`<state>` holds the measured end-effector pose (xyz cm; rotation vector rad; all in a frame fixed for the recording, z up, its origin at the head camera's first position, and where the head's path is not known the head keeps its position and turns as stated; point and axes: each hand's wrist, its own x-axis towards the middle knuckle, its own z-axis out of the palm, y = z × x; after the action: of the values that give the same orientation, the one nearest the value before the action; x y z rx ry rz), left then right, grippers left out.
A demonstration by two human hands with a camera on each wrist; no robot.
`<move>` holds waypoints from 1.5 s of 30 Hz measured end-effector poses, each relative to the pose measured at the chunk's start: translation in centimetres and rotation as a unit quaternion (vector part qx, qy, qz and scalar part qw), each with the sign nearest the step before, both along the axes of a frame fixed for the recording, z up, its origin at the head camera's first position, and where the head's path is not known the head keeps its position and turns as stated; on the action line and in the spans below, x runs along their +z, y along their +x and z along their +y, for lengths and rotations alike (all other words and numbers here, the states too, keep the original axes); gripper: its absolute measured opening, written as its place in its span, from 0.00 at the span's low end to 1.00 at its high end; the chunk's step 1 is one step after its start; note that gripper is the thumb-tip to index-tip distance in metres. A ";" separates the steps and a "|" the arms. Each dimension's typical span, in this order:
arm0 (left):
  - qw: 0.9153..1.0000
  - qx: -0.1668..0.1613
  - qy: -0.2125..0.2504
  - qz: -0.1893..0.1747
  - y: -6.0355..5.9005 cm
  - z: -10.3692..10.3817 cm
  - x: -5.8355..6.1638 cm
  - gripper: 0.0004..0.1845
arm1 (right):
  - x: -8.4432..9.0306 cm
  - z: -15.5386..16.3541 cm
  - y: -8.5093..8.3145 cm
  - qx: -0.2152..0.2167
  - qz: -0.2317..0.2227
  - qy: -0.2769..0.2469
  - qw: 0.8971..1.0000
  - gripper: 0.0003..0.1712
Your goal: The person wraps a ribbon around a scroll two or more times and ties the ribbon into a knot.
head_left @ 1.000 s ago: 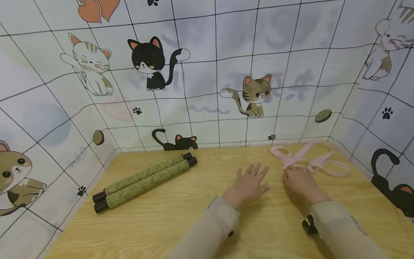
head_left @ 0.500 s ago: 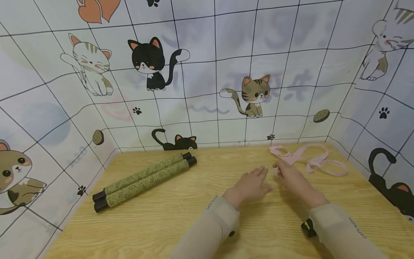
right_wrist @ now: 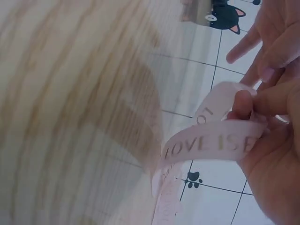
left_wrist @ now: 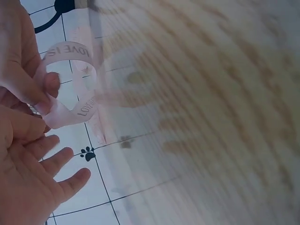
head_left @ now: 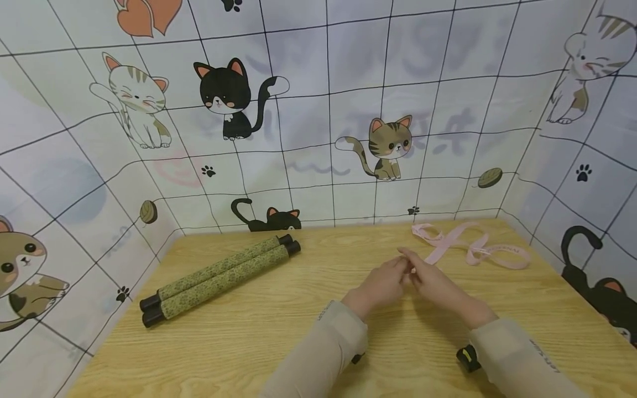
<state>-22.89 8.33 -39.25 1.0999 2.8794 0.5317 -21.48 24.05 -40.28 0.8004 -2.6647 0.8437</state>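
ribbon (head_left: 468,250) end pinched in right hand (head_left: 432,279) at mid-tabletop (head_left: 259,331); rest trails away to far right. left hand (head_left: 382,284) alongside, fingers relaxed, touching the right.

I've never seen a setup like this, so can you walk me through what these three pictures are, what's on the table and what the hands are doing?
These are a person's two bare hands, filmed by three worn cameras. The wide picture comes from a camera on the head, looking down at a wooden table walled in by cat-patterned cloth. The two blurry close-ups come from cameras on each wrist. On the table lie two green patterned rolls with black ends and a pink ribbon printed with letters. The right hand pinches one end of the ribbon into a loop. The left hand meets it with straight fingers; whether it touches the ribbon is unclear.
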 end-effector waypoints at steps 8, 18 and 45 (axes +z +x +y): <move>0.999 -0.016 0.051 0.007 -0.6 -0.4 -0.2 0.18 | 0.2 -0.4 0.5 0.018 0.074 -0.021 0.997 0.32; 0.998 -0.009 0.050 -0.039 -0.7 -0.9 -0.3 0.18 | 1.2 -0.5 1.0 -0.059 0.040 -0.038 0.997 0.17; 0.950 -0.054 0.242 -0.189 0.2 -4.0 0.4 0.17 | 3.4 -0.7 2.9 -0.095 -0.039 0.000 0.995 0.07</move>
<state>-22.67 4.31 -38.88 1.0411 2.3970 1.3278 -18.59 23.34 -36.89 0.5114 -2.7539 0.8424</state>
